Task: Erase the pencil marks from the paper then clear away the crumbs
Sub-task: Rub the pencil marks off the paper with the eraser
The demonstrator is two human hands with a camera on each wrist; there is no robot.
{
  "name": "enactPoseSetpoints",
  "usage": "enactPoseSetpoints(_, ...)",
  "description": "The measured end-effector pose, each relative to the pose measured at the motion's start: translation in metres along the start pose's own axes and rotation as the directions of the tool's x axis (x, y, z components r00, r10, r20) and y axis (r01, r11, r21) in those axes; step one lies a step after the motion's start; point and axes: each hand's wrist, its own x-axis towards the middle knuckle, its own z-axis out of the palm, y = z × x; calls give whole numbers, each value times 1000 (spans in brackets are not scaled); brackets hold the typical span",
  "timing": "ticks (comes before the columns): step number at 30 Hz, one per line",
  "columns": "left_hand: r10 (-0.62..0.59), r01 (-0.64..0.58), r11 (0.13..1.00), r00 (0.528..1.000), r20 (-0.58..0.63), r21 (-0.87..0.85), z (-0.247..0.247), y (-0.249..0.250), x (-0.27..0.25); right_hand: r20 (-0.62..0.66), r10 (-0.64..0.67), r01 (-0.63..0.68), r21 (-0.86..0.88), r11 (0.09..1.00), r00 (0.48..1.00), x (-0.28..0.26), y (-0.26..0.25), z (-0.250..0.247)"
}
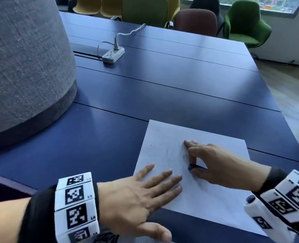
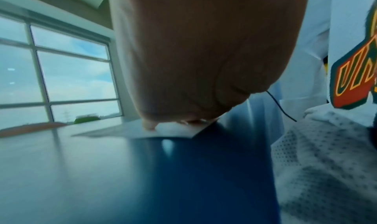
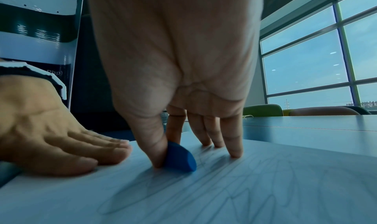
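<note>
Paper [image 1: 194, 174] is lying on the blue table [image 1: 162, 88], well apart from the power strip [image 1: 113, 54]. Head view: my left hand [image 1: 141, 192] is pressing flat on the paper's near-left corner, fingers straight and spread; my right hand [image 1: 220, 165] is pinching a blue eraser [image 1: 191, 167] mid-sheet. Left wrist view: only palm, paper edge. Right wrist view: thumb and forefinger are clamping the eraser on the paper; pencil marks [image 3: 255, 187] are remaining. Erasing step; next I'm needing firm strokes nearer me, then crumb clearing.

Blue eraser [image 3: 179, 158], white paper [image 1: 206, 199], navy table [image 1: 162, 95] — black-and-white checked wristbands [image 1: 76, 207].
</note>
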Motion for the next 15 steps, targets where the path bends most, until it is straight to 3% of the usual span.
enactPoseSetpoints(3,-138,138,990,990,-19,37,5,-19,-6,-3,-8,8,16,1000,1000,1,0,0)
enactPoseSetpoints(6,-358,358,934,934,2,-4,0,-36,-15,-10,-17,17,8,1000,1000,1,1,1)
enactPoseSetpoints(7,-386,386,922,919,-79,-10,1,-39,-17,-12,-15,16,6,1000,1000,1,1,2)
enactPoseSetpoints(8,-361,373,927,914,-184,35,6,-40,-17,-12,-13,13,5,1000,1000,0,1,1)
enactPoseSetpoints(10,-230,260,959,946,-227,111,14,-31,-13,-10,-13,13,10,1000,1000,0,1,1)
enactPoseSetpoints(12,-39,61,992,981,-189,107,21,-18,-6,-12,-12,13,15,1000,1000,0,2,1)
enactPoseSetpoints(13,-34,45,996,989,-145,73,21,-13,-5,-11,-14,14,17,1000,1000,1,2,1)
enactPoseSetpoints(15,-177,182,982,981,-81,52,15,-16,-8,-6,-12,12,21,1000,1000,1,3,2)
